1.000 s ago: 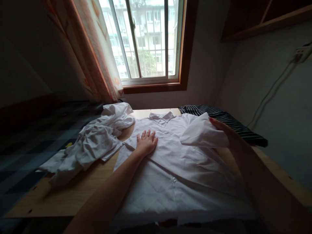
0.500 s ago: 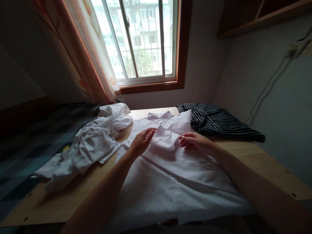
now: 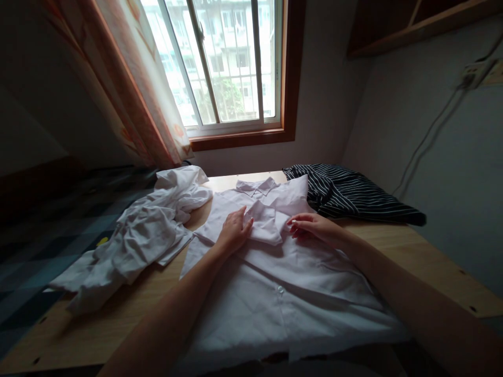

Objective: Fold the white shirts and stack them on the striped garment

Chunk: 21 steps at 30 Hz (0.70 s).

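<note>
A white button-up shirt [image 3: 251,293] lies spread on the wooden board, its collar [image 3: 257,186] at the far end toward the window. Across its upper chest rests a folded sleeve with its cuff [image 3: 267,225]. My left hand [image 3: 236,229] lies flat on the left part of this folded cloth, fingers stretched out. Just right of the cuff is my right hand [image 3: 308,226], its fingers loosely bent and close to the shirt, with nothing visible held in them. A small button [image 3: 280,289] shows on the front placket.
A crumpled white garment [image 3: 145,225] lies on the left, partly over dark checked bedding [image 3: 23,293]. Black-and-white striped clothing [image 3: 353,193] sits at the right rear of the wooden board [image 3: 424,262]. Behind are a window [image 3: 231,68] and a curtain [image 3: 129,78].
My left hand has come down onto the folded sleeve and flattened, moving slightly right. My right hand has stayed almost still beside the cuff. The view has shifted slightly.
</note>
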Tool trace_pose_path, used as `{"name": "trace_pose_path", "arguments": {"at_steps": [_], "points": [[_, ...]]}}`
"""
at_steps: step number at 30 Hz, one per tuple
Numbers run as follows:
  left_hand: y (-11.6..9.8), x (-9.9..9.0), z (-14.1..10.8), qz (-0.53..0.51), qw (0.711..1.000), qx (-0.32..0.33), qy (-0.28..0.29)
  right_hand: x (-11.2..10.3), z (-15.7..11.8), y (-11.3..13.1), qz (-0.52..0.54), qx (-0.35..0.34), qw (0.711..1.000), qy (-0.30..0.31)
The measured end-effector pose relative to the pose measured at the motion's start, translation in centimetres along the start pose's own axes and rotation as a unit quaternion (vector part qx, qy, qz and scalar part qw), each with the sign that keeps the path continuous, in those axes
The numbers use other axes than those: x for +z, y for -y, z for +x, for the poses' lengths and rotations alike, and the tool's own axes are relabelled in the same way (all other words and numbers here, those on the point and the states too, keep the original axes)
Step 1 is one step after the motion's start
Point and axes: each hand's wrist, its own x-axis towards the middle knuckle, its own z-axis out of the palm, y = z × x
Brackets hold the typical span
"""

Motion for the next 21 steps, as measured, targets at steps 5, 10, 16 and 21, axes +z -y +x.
{"name": "trace_pose_path", "arguments": {"at_steps": [5,10,16,21], "points": [[-0.1,-0.6,0.0,-0.059,0.998,-0.011,-0.007,0.1,0.0,0.0,0.0,0.0,1.0,0.004],[-0.2,-1.0,0.1,-0.175,0.984,-0.009,-0.026,0.1,0.1,-0.1,-0.004,-0.005,1.0,0.005],[-0.4,-2.5,0.0,-0.324,0.946,0.031,-0.002,-0.1,0.3,-0.4,-0.007,-0.006,1.0,0.008],[-0.8,-3.5,-0.3,-0.26,0.963,0.069,0.013,0.0,0.1,-0.2,0.003,0.002,1.0,0.009]]}}
